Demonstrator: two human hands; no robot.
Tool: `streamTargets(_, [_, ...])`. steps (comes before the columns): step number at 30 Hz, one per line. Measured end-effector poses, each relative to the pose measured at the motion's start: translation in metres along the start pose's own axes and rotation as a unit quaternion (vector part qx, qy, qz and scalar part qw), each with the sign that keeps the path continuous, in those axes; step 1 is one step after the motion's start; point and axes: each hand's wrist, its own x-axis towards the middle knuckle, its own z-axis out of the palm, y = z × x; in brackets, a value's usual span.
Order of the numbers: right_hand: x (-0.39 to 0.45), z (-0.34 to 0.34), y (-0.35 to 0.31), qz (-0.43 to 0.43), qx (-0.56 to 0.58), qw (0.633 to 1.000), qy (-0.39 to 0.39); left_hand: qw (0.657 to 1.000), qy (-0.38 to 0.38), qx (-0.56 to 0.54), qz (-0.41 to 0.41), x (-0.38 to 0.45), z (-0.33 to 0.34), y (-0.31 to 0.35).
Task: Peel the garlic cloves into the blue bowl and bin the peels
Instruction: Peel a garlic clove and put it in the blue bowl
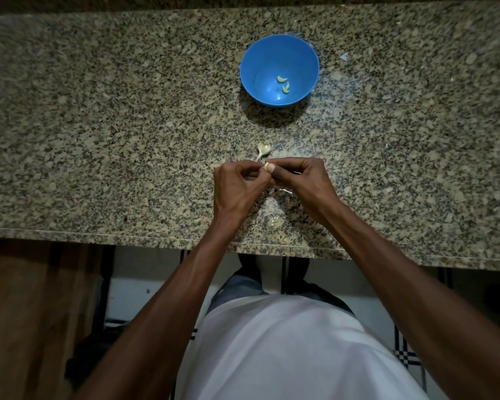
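A blue bowl [279, 50] stands on the granite counter [98, 125], with two peeled garlic cloves [283, 83] lying in its bottom. Nearer to me, my left hand [238, 186] and my right hand [298, 180] meet above the counter. Both pinch a small pale garlic clove [266, 166] between their fingertips. Just beyond my fingers lies a piece of garlic head with a thin stem [263, 148]. Pale peel scraps [283, 191] show under my hands, mostly hidden by them.
A small white fleck of peel [344, 56] lies right of the bowl. The counter's front edge [156, 236] runs across below my wrists. Under it are a tiled floor, a dark shape at the left and my white shirt.
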Motion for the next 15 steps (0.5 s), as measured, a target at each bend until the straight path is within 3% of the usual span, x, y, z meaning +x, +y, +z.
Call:
streamTargets(7, [0.0026,-0.001,0.0004,0.015,-0.006,1.0,-0.019,1.0,-0.003,0.005,-0.02,0.0028,-0.0045,-0.002])
streamTargets(15, [0.0025,-0.0003,0.0007,0.027,-0.021,0.999,-0.021,0.997,0.017,0.072,0.015,0.003,-0.0041,0.0011])
